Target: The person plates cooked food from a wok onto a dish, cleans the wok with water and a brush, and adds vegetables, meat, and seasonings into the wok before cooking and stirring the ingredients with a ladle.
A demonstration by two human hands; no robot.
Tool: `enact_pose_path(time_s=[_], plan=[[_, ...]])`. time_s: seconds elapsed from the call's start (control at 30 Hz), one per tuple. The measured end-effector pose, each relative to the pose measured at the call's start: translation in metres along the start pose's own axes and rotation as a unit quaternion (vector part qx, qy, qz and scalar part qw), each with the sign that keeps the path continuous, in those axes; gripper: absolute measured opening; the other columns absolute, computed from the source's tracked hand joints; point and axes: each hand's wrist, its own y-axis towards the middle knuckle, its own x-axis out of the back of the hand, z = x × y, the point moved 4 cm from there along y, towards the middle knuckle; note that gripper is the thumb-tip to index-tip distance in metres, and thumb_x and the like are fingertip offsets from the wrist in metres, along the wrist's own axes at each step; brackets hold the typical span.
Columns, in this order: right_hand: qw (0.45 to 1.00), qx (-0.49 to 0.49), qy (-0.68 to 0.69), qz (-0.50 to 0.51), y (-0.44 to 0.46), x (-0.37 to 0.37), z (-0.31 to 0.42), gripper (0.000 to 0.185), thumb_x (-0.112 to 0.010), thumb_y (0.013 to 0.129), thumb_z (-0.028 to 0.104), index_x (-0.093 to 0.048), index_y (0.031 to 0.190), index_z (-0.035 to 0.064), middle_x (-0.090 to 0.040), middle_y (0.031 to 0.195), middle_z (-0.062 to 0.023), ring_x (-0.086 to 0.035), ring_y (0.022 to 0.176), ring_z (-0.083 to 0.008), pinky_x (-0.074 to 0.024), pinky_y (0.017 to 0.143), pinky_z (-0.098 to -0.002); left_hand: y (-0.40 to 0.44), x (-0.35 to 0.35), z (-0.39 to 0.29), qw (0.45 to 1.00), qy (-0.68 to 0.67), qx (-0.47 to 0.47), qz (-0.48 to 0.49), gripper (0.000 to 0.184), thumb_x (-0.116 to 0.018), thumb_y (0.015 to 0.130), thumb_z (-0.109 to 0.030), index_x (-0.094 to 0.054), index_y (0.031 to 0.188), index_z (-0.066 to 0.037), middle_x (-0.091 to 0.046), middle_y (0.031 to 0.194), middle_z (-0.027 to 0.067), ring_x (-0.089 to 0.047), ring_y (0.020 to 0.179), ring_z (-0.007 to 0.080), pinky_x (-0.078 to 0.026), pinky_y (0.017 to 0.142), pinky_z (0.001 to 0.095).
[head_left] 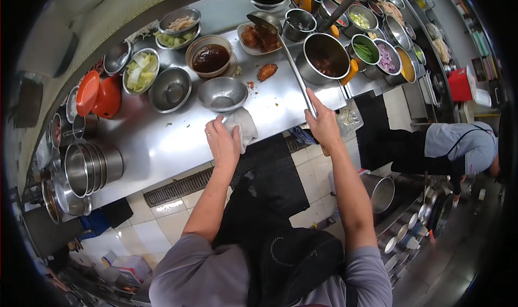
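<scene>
My right hand (324, 122) is closed around the long handle of a metal ladle (294, 64). The ladle's bowl is at the far end, over a white dish (243, 47) of browned, sauced chicken pieces (254, 39). My left hand (222, 144) is at the counter's front edge, fingers partly spread, its thumb against a pale grey cloth (245, 126). Just beyond the cloth is an empty steel bowl (222, 94). One browned chicken piece (267, 72) lies on the bare counter, with crumbs beside it. A bowl of dark sauce (210, 58) sits farther back.
To the right stand a pot of dark liquid (325, 59) and containers of green vegetables (366, 49) and purple onion (387, 57). Stacked steel pots (89, 167), a red container (105, 99) and a lettuce bowl (141, 71) are left. Another person (461, 148) bends at the right.
</scene>
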Motion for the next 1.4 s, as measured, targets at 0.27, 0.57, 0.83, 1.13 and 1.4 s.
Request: enact_pose_path(time_s=[0.27,0.57,0.83,1.13,1.4], plan=[[0.999,-0.028,0.029,0.007,-0.004,0.012,0.0,0.059,-0.064,0.087,0.005,-0.049,0.144,0.0117,-0.066,0.095,-0.0306,-0.066,0.089,-0.0457,-0.0511,0.078,-0.0449,0.047,-0.012,-0.1,0.966,-0.123,-0.224,-0.039,0.037,-0.073,0.079,-0.005,-0.055,0.111,0.001,-0.058,0.107,0.0207,-0.054,0.103,0.0407,-0.044,0.091,0.0459],[0.996,-0.026,0.076,0.028,0.003,0.042,-0.007,0.059,-0.064,0.087,0.006,-0.05,0.143,0.0115,-0.067,0.095,-0.0288,-0.065,0.084,-0.045,-0.0503,0.076,-0.0457,0.154,-0.167,-0.093,0.981,0.117,-0.112,0.105,0.029,-0.066,0.083,-0.011,-0.051,0.106,-0.003,-0.058,0.114,0.0195,-0.056,0.112,0.0392,-0.049,0.089,0.0521],[0.991,-0.001,0.107,0.073,0.009,0.076,-0.036,0.059,-0.064,0.089,0.005,-0.048,0.145,0.0131,-0.067,0.095,-0.0241,-0.064,0.087,-0.0432,-0.0494,0.077,-0.0463,0.152,-0.121,-0.114,0.991,0.058,-0.113,0.033,0.03,-0.068,0.081,-0.011,-0.053,0.104,-0.001,-0.062,0.097,0.02,-0.062,0.093,0.0402,-0.051,0.08,0.049],[0.986,0.043,0.146,0.068,0.03,0.106,-0.045,0.06,-0.065,0.087,0.003,-0.047,0.144,0.0093,-0.066,0.089,-0.023,-0.064,0.08,-0.0411,-0.05,0.073,-0.0459,0.262,-0.127,-0.131,0.993,0.051,-0.099,-0.036,0.039,-0.077,0.081,-0.025,-0.054,0.099,0.001,-0.066,0.095,0.0208,-0.063,0.086,0.0422,-0.051,0.077,0.0471],[0.991,0.07,0.1,0.054,0.021,0.118,-0.015,0.063,-0.065,0.087,0.003,-0.046,0.146,0.0114,-0.06,0.077,-0.0192,-0.062,0.07,-0.0385,-0.0496,0.065,-0.0471,0.125,-0.112,-0.102,0.792,-0.575,0.203,-0.032,0.046,-0.066,0.093,-0.045,-0.054,0.1,-0.001,-0.059,0.102,0.0144,-0.056,0.099,0.0278,-0.045,0.092,0.0401]])
